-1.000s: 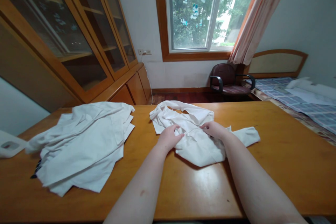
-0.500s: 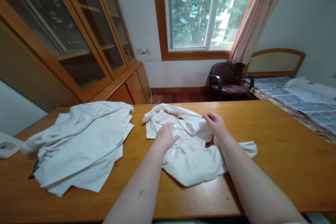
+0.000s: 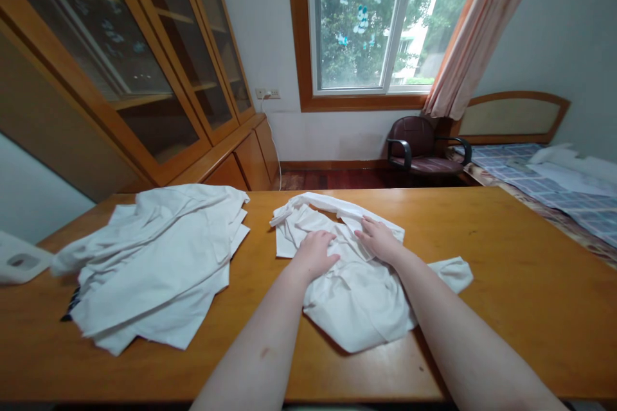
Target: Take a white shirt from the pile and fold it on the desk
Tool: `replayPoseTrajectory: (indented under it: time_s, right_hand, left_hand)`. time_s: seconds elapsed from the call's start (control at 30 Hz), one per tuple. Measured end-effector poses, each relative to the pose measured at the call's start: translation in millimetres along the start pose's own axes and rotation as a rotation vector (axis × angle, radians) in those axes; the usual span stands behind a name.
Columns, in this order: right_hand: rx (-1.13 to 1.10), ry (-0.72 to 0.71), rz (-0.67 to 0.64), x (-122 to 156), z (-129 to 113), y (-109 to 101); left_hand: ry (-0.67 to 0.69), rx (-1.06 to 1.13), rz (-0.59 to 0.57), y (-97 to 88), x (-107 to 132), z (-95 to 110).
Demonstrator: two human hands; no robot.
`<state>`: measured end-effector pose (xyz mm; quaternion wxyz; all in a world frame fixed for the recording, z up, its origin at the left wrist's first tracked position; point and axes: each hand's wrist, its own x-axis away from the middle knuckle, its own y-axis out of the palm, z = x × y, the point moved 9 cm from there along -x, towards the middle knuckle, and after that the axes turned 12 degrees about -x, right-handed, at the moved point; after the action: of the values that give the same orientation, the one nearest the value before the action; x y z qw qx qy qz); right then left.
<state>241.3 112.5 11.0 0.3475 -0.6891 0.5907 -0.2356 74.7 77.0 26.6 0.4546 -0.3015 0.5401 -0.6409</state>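
From the head view, a crumpled white garment (image 3: 357, 282) is seen lying in the middle of the wooden desk (image 3: 520, 295), and both hands are laid upon it. The left hand (image 3: 315, 253) is pressed flat on the cloth near its upper left part, fingers spread wide and nothing gripped. The right hand (image 3: 378, 239) is rested just beside it, palm down on a folded band of fabric near the far edge, fingers extended; whether any cloth is pinched beneath them cannot be told. A loose flap of the garment is trailed out to the right of the forearm, and the near edge is bunched in a rounded fold. Well apart to the left, a pile of white clothes (image 3: 154, 263) is spread across the desk, with a dark corner peeping out beneath it. A white device (image 3: 19, 260) is glimpsed at the desk's far left edge. Beyond the desk, a dark armchair (image 3: 424, 148) is set below the window (image 3: 361, 19), a glass-fronted cabinet (image 3: 144, 77) is ranged along the left wall, and a bed (image 3: 554, 186) is seen at the right. The garment is judged light, soft and limp, likely to slide on the polished wood and to crease readily; it is best taken at hems, seams or corners.
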Motion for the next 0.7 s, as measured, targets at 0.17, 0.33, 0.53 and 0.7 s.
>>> replayPoseTrajectory:
  time_s: [0.17,0.33,0.53,0.7]
  right_hand:
    - [-0.338,-0.107,0.479,13,4,-57]
    - [-0.542,-0.134,1.021,49,27,-108]
    - [-0.623,0.363,1.295,69,104,-132]
    - [-0.489,0.614,1.289,80,135,-144]
  left_hand:
    - [-0.03,0.01,-0.017,1.9,-2,-4]
    - [-0.058,0.028,-0.045,3.5,-2,-7]
    - [-0.047,0.008,-0.026,2.5,-2,-9]
    - [-0.052,0.013,-0.035,5.4,-3,-12]
